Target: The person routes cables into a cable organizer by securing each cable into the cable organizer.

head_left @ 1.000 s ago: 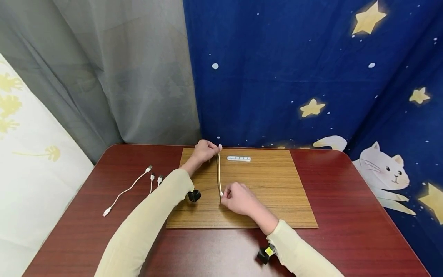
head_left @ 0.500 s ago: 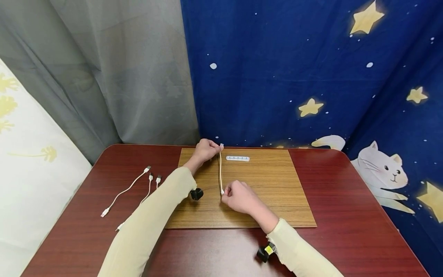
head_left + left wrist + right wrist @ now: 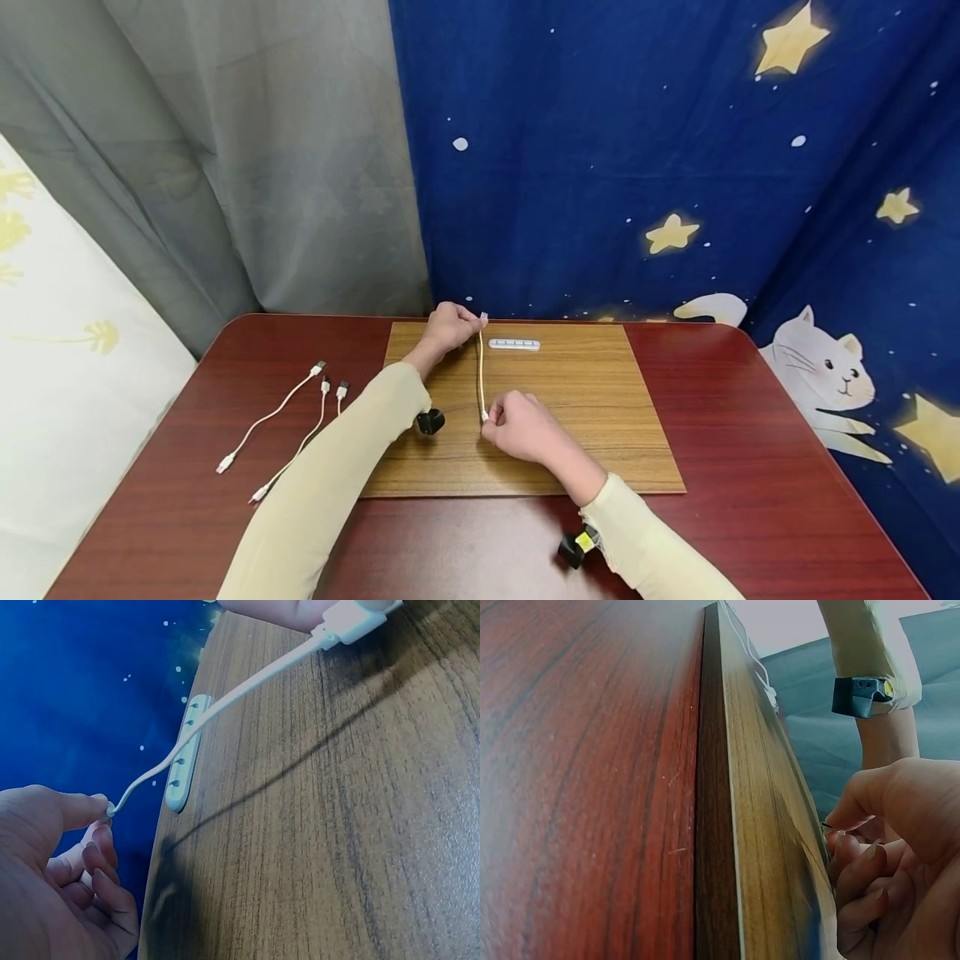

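A short white USB cable [image 3: 482, 367] stretches between the two hands over a wood-grain board [image 3: 570, 417]. My left hand [image 3: 450, 327] pinches its far end between thumb and fingertip, near the board's back edge. The near end is pinched by my right hand [image 3: 521, 427], above the middle of the board. In the left wrist view the cable [image 3: 255, 679] hangs above the board and casts a shadow on it, and a wide white plug [image 3: 352, 622] shows at the right hand's end. Just right of the cable's far end lies a pale slotted cable clip strip [image 3: 514, 344].
Several more white cables lie on the red-brown table [image 3: 750, 467] left of the board, one cable [image 3: 273, 412] farthest out and another [image 3: 303, 442] partly behind the left sleeve [image 3: 337, 483]. A blue starry curtain [image 3: 562, 167] and a grey curtain [image 3: 322, 167] hang behind the table.
My left hand and the cable's far end have shifted slightly right, closer to the clip strip. The left sleeve has moved right too, uncovering more of a loose cable. Both hands keep their pinch.
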`<action>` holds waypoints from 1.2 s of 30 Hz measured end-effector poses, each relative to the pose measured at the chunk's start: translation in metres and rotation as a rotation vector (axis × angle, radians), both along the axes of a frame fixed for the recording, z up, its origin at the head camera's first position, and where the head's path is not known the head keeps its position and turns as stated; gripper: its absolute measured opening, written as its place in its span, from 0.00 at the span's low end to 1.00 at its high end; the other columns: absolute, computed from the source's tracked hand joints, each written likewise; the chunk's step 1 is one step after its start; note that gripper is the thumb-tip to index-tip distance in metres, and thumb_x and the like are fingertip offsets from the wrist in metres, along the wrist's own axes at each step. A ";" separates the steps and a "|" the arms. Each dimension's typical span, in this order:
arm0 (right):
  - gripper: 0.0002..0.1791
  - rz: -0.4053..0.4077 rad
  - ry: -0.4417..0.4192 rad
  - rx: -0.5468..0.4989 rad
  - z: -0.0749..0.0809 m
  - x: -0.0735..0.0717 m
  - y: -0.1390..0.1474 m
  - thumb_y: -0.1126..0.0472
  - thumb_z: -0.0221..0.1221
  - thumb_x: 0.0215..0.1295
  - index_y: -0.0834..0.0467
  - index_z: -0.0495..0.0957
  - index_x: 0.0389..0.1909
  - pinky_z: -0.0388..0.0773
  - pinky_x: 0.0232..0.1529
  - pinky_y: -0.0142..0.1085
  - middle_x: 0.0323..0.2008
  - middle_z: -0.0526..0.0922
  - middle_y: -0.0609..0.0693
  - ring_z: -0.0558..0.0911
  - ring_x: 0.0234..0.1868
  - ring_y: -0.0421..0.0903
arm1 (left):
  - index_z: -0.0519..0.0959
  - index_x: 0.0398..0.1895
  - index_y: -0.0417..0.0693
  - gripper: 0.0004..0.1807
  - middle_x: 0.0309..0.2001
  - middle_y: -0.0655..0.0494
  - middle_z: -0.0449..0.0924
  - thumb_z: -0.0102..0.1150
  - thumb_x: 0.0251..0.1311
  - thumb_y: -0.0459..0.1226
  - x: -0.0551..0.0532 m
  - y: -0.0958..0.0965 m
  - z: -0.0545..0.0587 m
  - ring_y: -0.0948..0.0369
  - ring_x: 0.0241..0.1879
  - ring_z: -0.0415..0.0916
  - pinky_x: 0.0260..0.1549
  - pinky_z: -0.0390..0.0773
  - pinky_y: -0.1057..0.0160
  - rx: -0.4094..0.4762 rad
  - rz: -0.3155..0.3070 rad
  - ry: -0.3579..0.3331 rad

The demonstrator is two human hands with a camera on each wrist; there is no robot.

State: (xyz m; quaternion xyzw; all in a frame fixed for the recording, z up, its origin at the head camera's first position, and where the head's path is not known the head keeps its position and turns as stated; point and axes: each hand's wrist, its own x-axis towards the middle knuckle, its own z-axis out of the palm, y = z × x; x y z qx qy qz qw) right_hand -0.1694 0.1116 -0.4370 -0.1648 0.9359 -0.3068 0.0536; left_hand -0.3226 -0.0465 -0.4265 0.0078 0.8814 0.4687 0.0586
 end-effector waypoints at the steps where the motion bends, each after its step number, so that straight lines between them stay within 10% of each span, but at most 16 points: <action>1: 0.09 -0.002 0.001 0.003 0.000 0.000 0.000 0.61 0.64 0.56 0.50 0.76 0.19 0.70 0.25 0.38 0.17 0.74 0.40 0.72 0.20 0.40 | 0.86 0.34 0.42 0.11 0.33 0.50 0.81 0.68 0.65 0.42 0.000 0.000 0.000 0.57 0.28 0.73 0.26 0.72 0.64 -0.002 0.001 0.001; 36: 0.10 -0.036 -0.003 0.085 0.003 -0.005 0.007 0.59 0.65 0.56 0.50 0.75 0.19 0.69 0.24 0.38 0.17 0.74 0.43 0.72 0.19 0.42 | 0.89 0.29 0.45 0.12 0.34 0.54 0.85 0.70 0.64 0.44 -0.003 0.017 -0.008 0.58 0.36 0.76 0.41 0.74 0.61 -0.086 -0.008 0.062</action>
